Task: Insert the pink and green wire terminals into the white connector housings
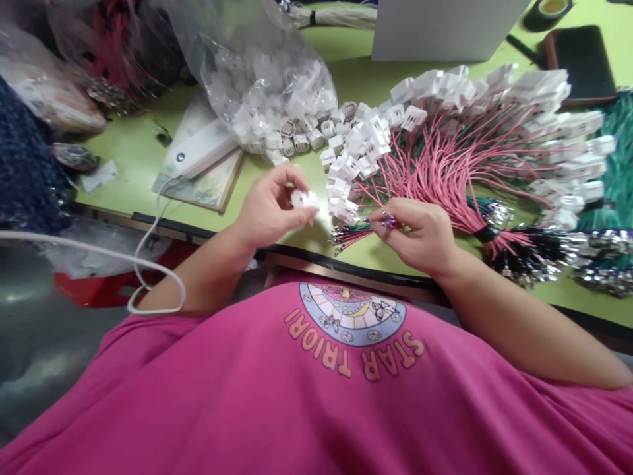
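Note:
Between the thumb and fingers of my left hand (274,206) is a white plastic connector housing (305,200), held just above the green table. My right hand (418,232) pinches the end of a thin wire with a metal crimp terminal (388,220); the wire's colour is hard to make out. A short gap lies between the two hands. Loose wire ends (346,237) with metal tips rest just left of my right fingers. Behind that hand spreads a large bundle of pink wires (435,155), many ending in white housings (544,89).
A clear plastic bag (267,72) spills loose white housings beyond my left hand. A white power strip (208,148) lies on a booklet (225,188). Green wires (616,158) lie far right, blue wires (24,152) far left. A white box (445,30) and black tape roll (546,13) stand behind.

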`<control>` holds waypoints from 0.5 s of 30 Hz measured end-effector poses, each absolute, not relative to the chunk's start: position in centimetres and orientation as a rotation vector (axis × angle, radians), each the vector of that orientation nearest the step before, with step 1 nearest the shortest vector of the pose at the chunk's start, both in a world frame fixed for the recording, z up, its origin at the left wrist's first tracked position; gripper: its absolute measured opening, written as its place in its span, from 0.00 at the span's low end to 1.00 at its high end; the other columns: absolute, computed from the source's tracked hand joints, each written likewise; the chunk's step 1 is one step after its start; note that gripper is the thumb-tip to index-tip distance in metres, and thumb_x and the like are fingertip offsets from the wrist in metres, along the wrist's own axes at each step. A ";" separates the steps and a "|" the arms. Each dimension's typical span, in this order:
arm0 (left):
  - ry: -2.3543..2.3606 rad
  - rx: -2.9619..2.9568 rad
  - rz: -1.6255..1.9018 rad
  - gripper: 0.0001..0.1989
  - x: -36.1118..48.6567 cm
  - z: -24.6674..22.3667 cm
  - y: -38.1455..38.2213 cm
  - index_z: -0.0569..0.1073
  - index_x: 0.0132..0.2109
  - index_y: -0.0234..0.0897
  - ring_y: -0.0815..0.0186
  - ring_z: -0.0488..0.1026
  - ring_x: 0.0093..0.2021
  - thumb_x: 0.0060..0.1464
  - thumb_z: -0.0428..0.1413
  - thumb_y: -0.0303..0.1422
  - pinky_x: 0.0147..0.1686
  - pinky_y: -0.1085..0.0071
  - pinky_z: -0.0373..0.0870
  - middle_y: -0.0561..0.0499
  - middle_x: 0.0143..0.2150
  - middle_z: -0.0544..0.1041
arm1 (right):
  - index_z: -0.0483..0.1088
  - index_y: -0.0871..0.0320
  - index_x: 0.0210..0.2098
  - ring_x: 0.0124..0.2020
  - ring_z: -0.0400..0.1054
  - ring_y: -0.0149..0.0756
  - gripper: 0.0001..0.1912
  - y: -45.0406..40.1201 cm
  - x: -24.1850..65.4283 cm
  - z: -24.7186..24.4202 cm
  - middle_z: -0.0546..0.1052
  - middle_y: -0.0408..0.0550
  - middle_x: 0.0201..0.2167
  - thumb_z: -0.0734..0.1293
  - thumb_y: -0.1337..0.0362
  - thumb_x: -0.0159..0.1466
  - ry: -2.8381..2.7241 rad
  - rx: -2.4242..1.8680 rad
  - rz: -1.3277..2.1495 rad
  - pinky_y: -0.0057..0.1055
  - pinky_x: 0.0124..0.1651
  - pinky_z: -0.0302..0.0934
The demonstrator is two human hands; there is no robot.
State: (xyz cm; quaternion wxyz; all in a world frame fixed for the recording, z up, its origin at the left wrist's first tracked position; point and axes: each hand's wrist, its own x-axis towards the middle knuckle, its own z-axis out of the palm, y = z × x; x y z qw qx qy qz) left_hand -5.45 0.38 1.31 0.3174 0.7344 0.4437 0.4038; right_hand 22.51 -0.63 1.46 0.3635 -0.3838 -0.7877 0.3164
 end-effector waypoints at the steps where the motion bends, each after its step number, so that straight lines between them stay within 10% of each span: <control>1: 1.074 1.787 1.021 0.14 -4.8 1.3 -0.9 0.71 0.40 0.40 0.74 0.71 0.25 0.50 0.66 0.37 0.21 0.72 0.70 0.50 0.43 0.74 | 0.76 0.58 0.32 0.27 0.65 0.31 0.07 -0.6 22.5 1.5 0.74 0.45 0.25 0.65 0.67 0.61 -2.053 -0.949 0.774 0.29 0.33 0.59; 15: 0.806 1.009 0.799 0.26 -2.4 -0.8 -4.4 0.78 0.55 0.48 0.61 0.82 0.46 0.48 0.70 0.37 0.42 0.67 0.80 0.46 0.50 0.81 | 0.70 0.58 0.26 0.25 0.62 0.29 0.12 -0.3 22.5 1.7 0.74 0.45 0.23 0.63 0.62 0.64 -2.297 -1.018 1.088 0.29 0.30 0.52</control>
